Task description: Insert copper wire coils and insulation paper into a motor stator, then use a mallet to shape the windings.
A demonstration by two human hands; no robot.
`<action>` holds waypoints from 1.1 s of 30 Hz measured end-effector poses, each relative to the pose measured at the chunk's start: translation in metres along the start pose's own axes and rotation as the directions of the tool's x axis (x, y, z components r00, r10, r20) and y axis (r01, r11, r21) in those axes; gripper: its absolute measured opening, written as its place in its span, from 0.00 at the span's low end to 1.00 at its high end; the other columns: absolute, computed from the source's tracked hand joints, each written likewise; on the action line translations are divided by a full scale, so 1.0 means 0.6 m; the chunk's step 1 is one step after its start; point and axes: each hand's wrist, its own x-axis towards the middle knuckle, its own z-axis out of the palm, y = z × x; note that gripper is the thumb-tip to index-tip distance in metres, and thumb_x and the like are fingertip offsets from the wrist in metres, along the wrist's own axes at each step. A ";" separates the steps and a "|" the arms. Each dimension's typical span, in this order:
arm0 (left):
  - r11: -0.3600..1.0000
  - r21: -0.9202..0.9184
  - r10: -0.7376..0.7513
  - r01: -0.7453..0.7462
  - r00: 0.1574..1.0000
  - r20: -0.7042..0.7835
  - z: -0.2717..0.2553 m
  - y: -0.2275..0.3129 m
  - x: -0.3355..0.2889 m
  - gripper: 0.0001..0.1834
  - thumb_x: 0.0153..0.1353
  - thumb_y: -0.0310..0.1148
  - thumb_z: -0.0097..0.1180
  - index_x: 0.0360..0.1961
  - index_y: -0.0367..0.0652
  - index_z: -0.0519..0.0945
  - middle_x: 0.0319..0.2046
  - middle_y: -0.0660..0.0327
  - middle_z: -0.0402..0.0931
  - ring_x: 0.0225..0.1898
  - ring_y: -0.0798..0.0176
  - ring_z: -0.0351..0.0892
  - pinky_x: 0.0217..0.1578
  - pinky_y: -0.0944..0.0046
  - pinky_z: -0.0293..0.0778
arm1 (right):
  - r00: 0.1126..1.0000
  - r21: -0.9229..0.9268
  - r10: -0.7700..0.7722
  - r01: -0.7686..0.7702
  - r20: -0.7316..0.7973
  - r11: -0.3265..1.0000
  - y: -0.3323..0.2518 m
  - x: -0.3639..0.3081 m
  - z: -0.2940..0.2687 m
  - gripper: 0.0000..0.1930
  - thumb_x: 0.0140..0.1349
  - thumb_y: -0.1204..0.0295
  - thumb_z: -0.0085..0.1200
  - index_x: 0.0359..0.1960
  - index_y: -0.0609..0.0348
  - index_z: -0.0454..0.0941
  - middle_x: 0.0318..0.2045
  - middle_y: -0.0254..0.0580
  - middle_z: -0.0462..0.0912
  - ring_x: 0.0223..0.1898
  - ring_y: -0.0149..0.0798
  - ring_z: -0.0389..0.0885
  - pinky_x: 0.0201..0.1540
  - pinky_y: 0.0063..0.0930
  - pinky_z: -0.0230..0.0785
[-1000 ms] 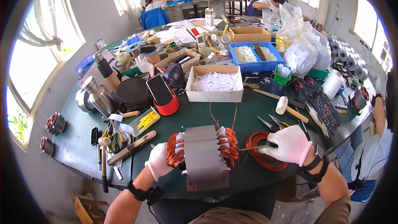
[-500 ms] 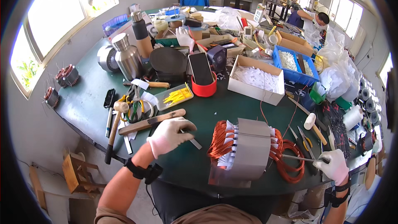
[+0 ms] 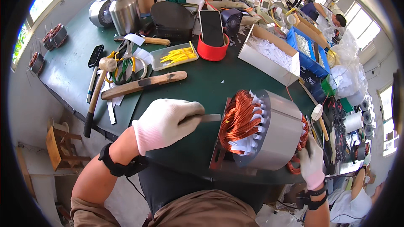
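Observation:
A motor stator [image 3: 277, 130] lies on its side on the green table in front of me, a smooth grey metal cylinder. Bundled copper windings [image 3: 240, 120] bulge from its left end, with white insulating paper standing between the slots. My left hand [image 3: 168, 122], in a white glove, is closed in a pinch on a thin flat grey strip [image 3: 211, 118]. The strip's far end reaches the copper bundle. My gloved right hand [image 3: 311, 162] is at the stator's right end, fingers bunched against the copper wire [image 3: 294, 166] there. Whatever it holds is hidden.
Left of the stator lie a wooden bar [image 3: 145, 85], a mallet [image 3: 103, 73], pliers and a tray of yellow sticks [image 3: 179, 55]. Behind are a red holder [image 3: 213, 50] with a phone and a box of white paper pieces [image 3: 269, 54]. A white-headed mallet [image 3: 317, 112] lies right.
My left hand has brought the strip up to the left copper windings. My right hand has moved left against the stator's right end; the rod it held no longer shows. The stator appears turned.

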 end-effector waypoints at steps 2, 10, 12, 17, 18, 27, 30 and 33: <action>0.999 0.025 0.024 -0.025 1.000 0.020 0.010 0.002 0.013 0.10 0.64 0.31 0.62 0.45 0.40 0.85 0.30 0.52 0.83 0.33 0.48 0.84 0.36 0.55 0.79 | 0.992 0.121 0.105 -0.112 0.065 0.986 -0.018 0.012 0.048 0.20 0.62 0.84 0.52 0.58 0.69 0.77 0.49 0.50 0.85 0.43 0.37 0.84 0.51 0.31 0.77; 0.994 0.107 0.018 -0.031 0.992 0.126 0.006 0.007 0.037 0.11 0.62 0.38 0.66 0.41 0.45 0.87 0.28 0.57 0.83 0.32 0.50 0.84 0.33 0.57 0.79 | 1.000 0.519 0.026 -0.016 -0.012 0.855 -0.047 0.058 0.157 0.20 0.62 0.86 0.50 0.57 0.67 0.78 0.49 0.46 0.84 0.48 0.38 0.83 0.56 0.32 0.75; 0.985 0.162 0.040 -0.061 0.991 0.130 0.002 0.013 0.045 0.09 0.61 0.38 0.67 0.39 0.46 0.87 0.26 0.58 0.82 0.31 0.51 0.84 0.32 0.57 0.79 | 1.000 0.486 -0.004 -0.010 0.028 0.874 -0.037 0.054 0.157 0.20 0.62 0.86 0.50 0.56 0.66 0.78 0.49 0.45 0.84 0.49 0.38 0.83 0.56 0.33 0.75; 0.959 0.253 0.070 -0.127 0.972 0.223 0.031 0.046 0.079 0.07 0.59 0.36 0.63 0.31 0.45 0.83 0.24 0.56 0.81 0.29 0.48 0.85 0.32 0.53 0.81 | 0.988 0.422 -0.096 0.036 0.121 0.906 0.003 0.040 0.149 0.20 0.61 0.86 0.51 0.56 0.65 0.78 0.49 0.45 0.84 0.49 0.39 0.83 0.57 0.33 0.74; 0.970 0.214 0.077 -0.118 0.979 0.190 0.028 0.046 0.081 0.07 0.57 0.35 0.63 0.32 0.43 0.83 0.25 0.54 0.81 0.30 0.46 0.85 0.34 0.52 0.81 | 0.985 0.415 -0.115 0.052 0.129 0.908 0.012 0.042 0.149 0.20 0.61 0.86 0.51 0.56 0.65 0.79 0.49 0.45 0.84 0.50 0.39 0.83 0.57 0.33 0.74; 0.967 0.237 0.103 -0.090 0.994 -0.042 0.015 0.030 0.041 0.07 0.57 0.34 0.65 0.35 0.45 0.84 0.29 0.57 0.82 0.34 0.49 0.85 0.36 0.54 0.80 | 0.965 0.309 -0.239 0.196 0.105 0.931 0.058 0.060 0.143 0.19 0.61 0.87 0.51 0.54 0.64 0.79 0.49 0.43 0.83 0.51 0.39 0.82 0.58 0.34 0.73; 0.859 0.492 0.261 -0.141 0.948 -0.185 -0.019 0.021 0.054 0.12 0.58 0.31 0.65 0.43 0.45 0.84 0.30 0.54 0.83 0.41 0.45 0.85 0.40 0.53 0.79 | 0.924 0.164 -0.381 0.372 0.030 0.914 0.048 0.043 0.129 0.18 0.61 0.86 0.51 0.53 0.63 0.80 0.47 0.42 0.83 0.52 0.40 0.82 0.59 0.34 0.73; 0.986 0.147 -0.060 0.074 0.994 -0.096 0.042 0.048 0.063 0.12 0.60 0.33 0.65 0.43 0.42 0.81 0.32 0.50 0.82 0.38 0.41 0.84 0.38 0.48 0.78 | 0.968 0.281 -0.237 0.206 0.081 0.937 0.028 0.031 0.123 0.10 0.68 0.83 0.55 0.49 0.63 0.80 0.41 0.36 0.84 0.46 0.30 0.81 0.53 0.27 0.74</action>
